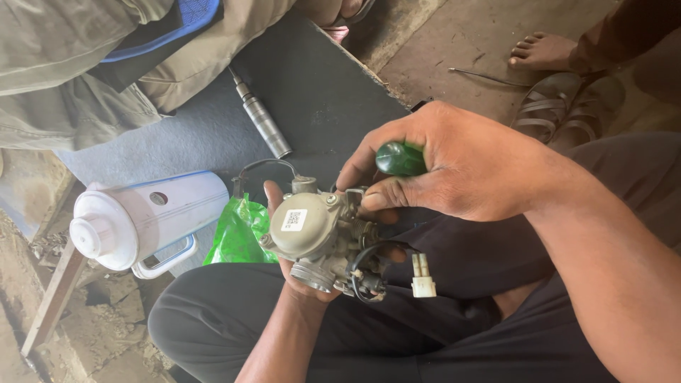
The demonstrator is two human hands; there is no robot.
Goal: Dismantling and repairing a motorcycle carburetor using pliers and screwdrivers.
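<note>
Near the middle of the frame, the right hand (461, 170) is closing tightly around the green handle of a screwdriver (399, 158), pressing it down onto a grey metal carburetor (319, 237) that the left hand (294, 266) is cupping from below, fingers curled up behind it. The carburetor is looking heavy, rigid and perhaps oily, so the cast body seems the safest hold, not the black cable or its white plug (423, 276). Further out, a green plastic bag (240, 232), a white jug (138, 220) and a metal cylinder (262, 119) are lying on a dark mat (319, 78).

Head camera, close, facing down
</note>
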